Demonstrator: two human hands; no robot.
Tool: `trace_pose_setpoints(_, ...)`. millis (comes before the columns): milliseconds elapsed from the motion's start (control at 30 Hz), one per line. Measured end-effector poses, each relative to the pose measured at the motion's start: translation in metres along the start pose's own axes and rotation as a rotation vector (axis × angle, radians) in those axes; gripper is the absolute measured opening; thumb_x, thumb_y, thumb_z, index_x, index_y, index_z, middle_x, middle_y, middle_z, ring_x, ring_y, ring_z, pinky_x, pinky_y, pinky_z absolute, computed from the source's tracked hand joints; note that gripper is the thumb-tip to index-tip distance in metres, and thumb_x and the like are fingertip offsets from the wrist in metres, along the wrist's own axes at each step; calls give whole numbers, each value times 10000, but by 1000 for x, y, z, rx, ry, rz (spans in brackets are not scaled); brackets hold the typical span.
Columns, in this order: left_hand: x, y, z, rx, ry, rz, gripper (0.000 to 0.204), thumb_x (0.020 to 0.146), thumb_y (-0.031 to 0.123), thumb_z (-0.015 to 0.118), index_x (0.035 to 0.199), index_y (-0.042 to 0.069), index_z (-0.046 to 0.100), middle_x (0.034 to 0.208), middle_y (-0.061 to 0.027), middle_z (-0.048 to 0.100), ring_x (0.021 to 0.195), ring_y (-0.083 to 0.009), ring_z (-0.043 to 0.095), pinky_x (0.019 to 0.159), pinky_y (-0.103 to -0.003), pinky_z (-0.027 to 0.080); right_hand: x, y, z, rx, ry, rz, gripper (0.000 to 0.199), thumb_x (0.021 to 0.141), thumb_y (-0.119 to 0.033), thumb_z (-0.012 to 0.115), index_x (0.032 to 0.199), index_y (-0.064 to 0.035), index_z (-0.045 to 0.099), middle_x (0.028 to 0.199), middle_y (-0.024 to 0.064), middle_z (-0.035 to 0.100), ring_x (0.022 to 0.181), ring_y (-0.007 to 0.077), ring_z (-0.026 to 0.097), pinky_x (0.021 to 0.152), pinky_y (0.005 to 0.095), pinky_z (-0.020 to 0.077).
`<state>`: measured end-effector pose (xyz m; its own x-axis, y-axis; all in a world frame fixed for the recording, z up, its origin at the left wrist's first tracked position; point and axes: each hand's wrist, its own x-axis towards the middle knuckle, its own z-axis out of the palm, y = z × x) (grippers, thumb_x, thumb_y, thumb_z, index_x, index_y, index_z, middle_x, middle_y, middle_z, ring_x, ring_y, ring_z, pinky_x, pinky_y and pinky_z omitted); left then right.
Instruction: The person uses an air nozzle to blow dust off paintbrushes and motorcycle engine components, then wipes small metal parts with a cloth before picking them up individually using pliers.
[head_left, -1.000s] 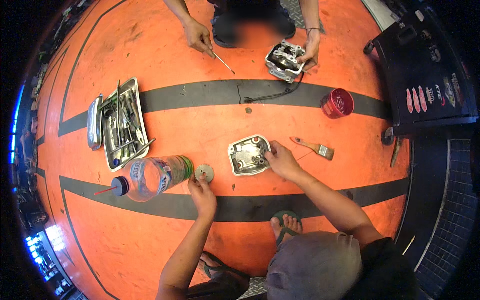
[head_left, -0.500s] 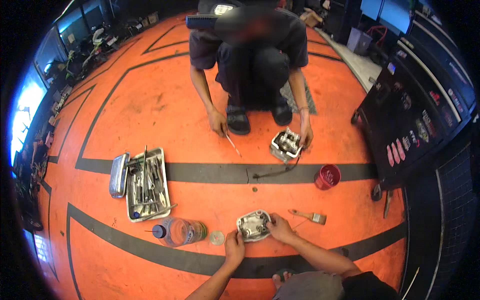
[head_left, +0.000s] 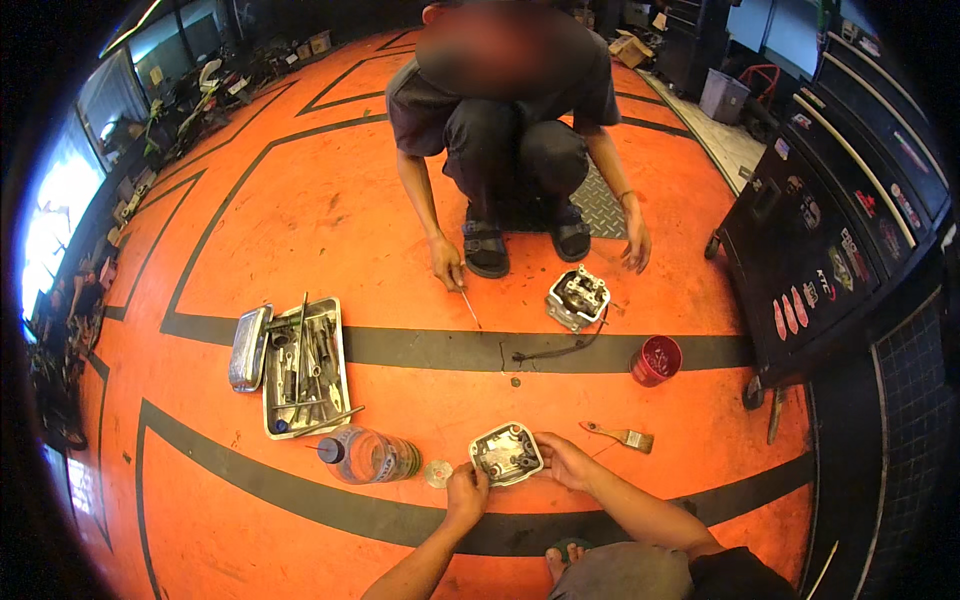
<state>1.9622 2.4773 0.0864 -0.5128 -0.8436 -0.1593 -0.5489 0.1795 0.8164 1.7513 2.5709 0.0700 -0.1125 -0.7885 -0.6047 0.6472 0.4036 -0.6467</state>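
A pale metal engine cover (head_left: 505, 455), likely a valve cover, is held just above the floor with its hollow, oil-darkened inside facing up. My left hand (head_left: 467, 494) grips its lower left edge, thumb on the rim. My right hand (head_left: 568, 464) is at its right edge, thumb near the upper rim and the other fingers partly hidden beside it. Close to my left hand are a clear round disc (head_left: 437, 473) and a large plastic bottle (head_left: 370, 456) with a dark cap. A paintbrush (head_left: 625, 437) with a wooden handle lies right of my right hand.
Opposite me a person (head_left: 500, 130) squats, a thin stick in one hand. Before them sits a cylinder head (head_left: 580, 296) with a dark cable. A red cup (head_left: 656, 360) stands right, a metal tool tray (head_left: 342, 375) left, and a black tool cabinet (head_left: 830, 215) far right.
The cover has turned slightly and my right hand's grip has loosened at its edge. The other person has let go of the cylinder head, which now rests on the floor.
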Motion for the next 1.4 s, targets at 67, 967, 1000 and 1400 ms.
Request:
trace_pose_setpoints(67, 0, 0, 0, 25, -10, -10, 223, 897, 106, 569, 837, -98, 638, 801, -298, 639, 737, -445, 648, 661, -486, 506, 3, 5, -7, 300, -120, 122, 718, 945, -547, 539, 1385, 5, 407, 1270, 153, 562, 1140, 281, 587, 993, 478, 478)
trace_pose_setpoints(967, 14, -5, -16, -29, 227, 44, 394, 1045, 248, 403, 1234, -87, 490, 1198, -244, 514, 1169, -366, 450, 1011, -459, 366, -16, -26, 58, -1367, 213, -583, 888, 771, -533, 760, 1497, -192, 379, 1428, 242, 378, 1293, 419, 415, 1039, 497, 422)
trace_pose_setpoints(1000, 12, -9, -15, -31, 227, 39, 394, 1045, 248, 403, 1234, -87, 490, 1198, -244, 514, 1169, -366, 450, 1011, -459, 366, -19, -22, 69, -1421, 143, -542, 910, 721, -516, 793, 1489, -239, 391, 1460, 245, 308, 1330, 477, 294, 1051, 553, 378)
trace_pose_setpoints(1400, -17, -62, -15, 294, 207, 284, 392, 968, 103, 453, 1317, -74, 431, 1363, -262, 432, 1280, -431, 375, 1096, -535, 275, -15, 33, 67, -1696, 216, -750, 990, 667, -431, 839, 1510, -285, 341, 1510, 214, 239, 1336, 483, 238, 1035, 609, 336)
